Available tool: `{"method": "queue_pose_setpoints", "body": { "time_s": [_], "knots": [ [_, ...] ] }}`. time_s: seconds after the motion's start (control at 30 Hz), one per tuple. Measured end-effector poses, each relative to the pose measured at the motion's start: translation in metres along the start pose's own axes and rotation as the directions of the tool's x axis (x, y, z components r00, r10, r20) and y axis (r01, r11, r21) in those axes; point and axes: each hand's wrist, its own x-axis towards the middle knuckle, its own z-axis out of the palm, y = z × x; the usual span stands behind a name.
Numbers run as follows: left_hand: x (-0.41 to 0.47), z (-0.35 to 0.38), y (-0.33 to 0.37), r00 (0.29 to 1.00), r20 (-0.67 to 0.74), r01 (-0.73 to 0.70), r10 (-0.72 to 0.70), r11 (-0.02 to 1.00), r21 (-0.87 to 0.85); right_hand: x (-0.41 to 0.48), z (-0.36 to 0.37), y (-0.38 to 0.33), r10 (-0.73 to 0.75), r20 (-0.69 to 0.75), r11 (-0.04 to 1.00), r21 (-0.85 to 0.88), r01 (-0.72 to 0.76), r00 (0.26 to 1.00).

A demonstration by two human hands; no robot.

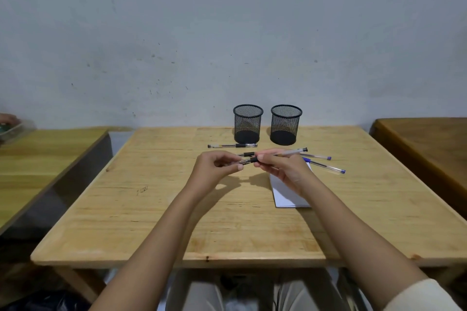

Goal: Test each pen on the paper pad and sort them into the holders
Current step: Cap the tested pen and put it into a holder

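Left hand (217, 166) and right hand (283, 170) meet above the middle of the table (177, 222). Both have their fingers curled and pinch one held pen (252, 160): the left has its near end, the right its black grip, and the clear barrel slants away to the right. No brand can be read on it.

Bare wood runs from the table's near edge up to the hands, with more open room on the left side. A small dark scribble (142, 189) there is illegible. The white paper pad (285, 197) lies flat right of centre, partly under the right wrist, and shows no writing.

Just beyond the pad, blue-capped pens (328, 167) lie fanned toward the right edge. A black-grip pen (232, 145) lies crosswise in front of the left holder (248, 124). Another shows just behind the fingertips. The right holder (286, 125) stands beside the left one, apart from it. Both are black mesh, upright, near the far edge by the wall (227, 33). Gaps separate this table from the side tables (50, 154).
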Motion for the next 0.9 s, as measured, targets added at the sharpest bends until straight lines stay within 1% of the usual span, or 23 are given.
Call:
{"method": "queue_pose_setpoints", "body": {
  "time_s": [0.07,0.2,0.37,0.53,0.73,0.83,0.87,0.9],
  "knots": [
    [-0.002,0.001,0.002,1.0,-0.001,0.003,-0.003,0.998,-0.058,-0.002,0.001,0.001,-0.008,0.011,1.0,-0.001,0.008,1.0],
    [-0.006,0.001,0.008,1.0,-0.005,-0.011,0.01,0.987,-0.162,-0.008,0.01,0.004,-0.04,0.011,0.997,0.061,0.039,0.999],
    [-0.008,0.004,0.016,0.999,-0.04,-0.036,0.029,0.984,-0.173,-0.008,0.014,-0.001,-0.078,0.007,0.995,0.07,0.078,0.997],
    [-0.004,0.007,0.024,0.996,-0.072,-0.065,0.052,0.977,-0.202,-0.007,0.014,-0.009,-0.117,0.007,0.992,0.042,0.116,0.993],
    [0.005,0.01,0.033,0.997,-0.066,-0.064,0.05,0.974,-0.217,-0.005,0.008,-0.019,-0.076,0.036,0.988,0.141,0.071,0.996],
    [0.012,0.003,0.035,0.994,-0.1,-0.066,0.045,0.973,-0.219,0.0,0.001,-0.025,-0.1,-0.027,0.975,0.195,0.103,0.995],
    [0.015,-0.003,0.033,0.992,-0.116,-0.067,0.043,0.974,-0.218,0.003,-0.003,-0.028,-0.111,-0.054,0.973,0.199,0.12,0.992],
    [0.018,-0.008,0.032,0.992,-0.123,-0.065,0.04,0.976,-0.21,0.005,-0.008,-0.029,-0.131,-0.07,0.976,0.166,0.141,0.989]
  ]
}}
